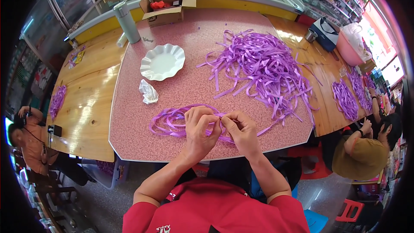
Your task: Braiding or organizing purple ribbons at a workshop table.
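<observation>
Both hands meet near the front of the pink speckled table (pixel 133 142), fingertips pinched together over purple ribbon. My left hand (pixel 200 126) pinches the ribbon beside a looped bundle of purple ribbon (pixel 166 121), which lies flat under and left of it. My right hand (pixel 239 129) is closed on the same ribbon, thumb against forefinger, its tips almost touching the left ones. A ribbon tail runs right from there toward a large tangled heap of purple ribbon (pixel 263 67). The exact spot between the fingertips is too small to make out.
A white scalloped dish (pixel 162 62), a crumpled clear wrapper (pixel 148 92), a flask (pixel 127 22) and an open cardboard box (pixel 165 13) stand beyond my hands. Wooden tables (pixel 88 99) flank both sides, with more ribbon bundles (pixel 344 100). People sit at left and right.
</observation>
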